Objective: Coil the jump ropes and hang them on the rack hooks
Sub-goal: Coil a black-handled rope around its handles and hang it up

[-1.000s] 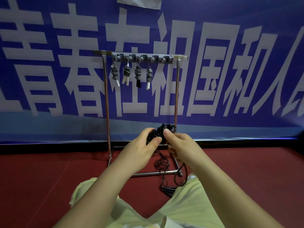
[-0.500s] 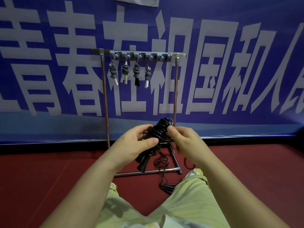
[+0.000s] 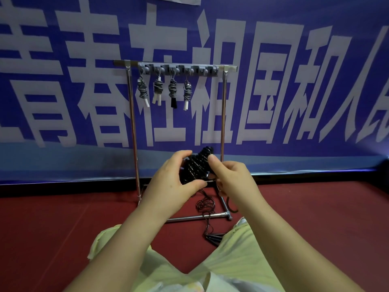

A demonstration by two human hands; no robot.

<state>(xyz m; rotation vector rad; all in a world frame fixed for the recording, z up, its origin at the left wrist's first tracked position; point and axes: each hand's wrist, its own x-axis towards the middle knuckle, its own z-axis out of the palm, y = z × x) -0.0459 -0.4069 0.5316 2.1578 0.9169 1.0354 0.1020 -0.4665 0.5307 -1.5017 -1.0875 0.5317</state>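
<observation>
Both hands hold a black coiled rope (image 3: 196,164) in front of the rack (image 3: 223,114): the left hand (image 3: 170,184) grips its side, the right hand (image 3: 229,178) pinches it, its loose end trailing to the floor (image 3: 63,224). Four bundles (image 3: 164,91) hang on the hooks (image 3: 179,69).

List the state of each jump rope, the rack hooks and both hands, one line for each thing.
Black jump rope: coiled, held in both hands, not yet hung.
Four coiled ropes: hanging from the left hooks.
Right hooks: free.
Loose black rope: tangled on the floor.
Left hand: grips the coil.
Right hand: pinches the coil.
</observation>
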